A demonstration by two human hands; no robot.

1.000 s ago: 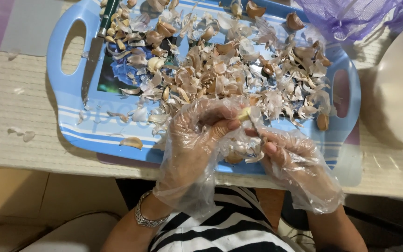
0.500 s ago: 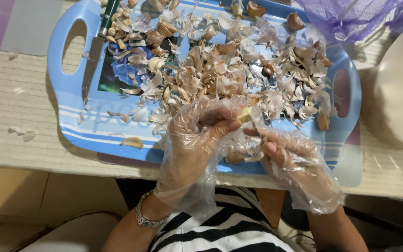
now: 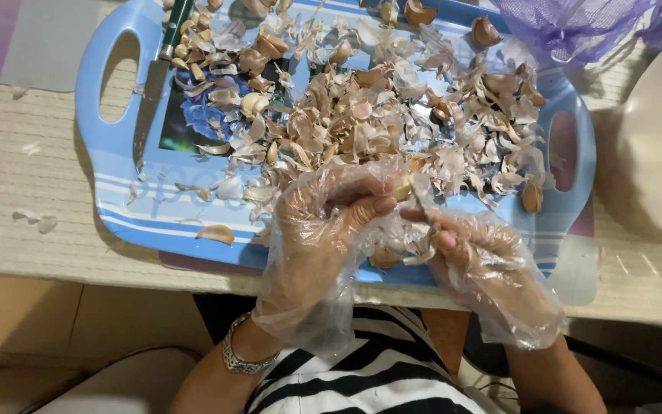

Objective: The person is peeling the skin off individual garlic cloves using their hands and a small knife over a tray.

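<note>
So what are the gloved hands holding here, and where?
The left hand pinches a small pale garlic clove at its fingertips; the right hand grips a thin blade-like tool against it.

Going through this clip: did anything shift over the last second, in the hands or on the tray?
Nothing visibly changed. The left hand pinches the garlic clove as before, the right hand is at its skin, and the knife and peels lie where they were on the blue tray.
</note>
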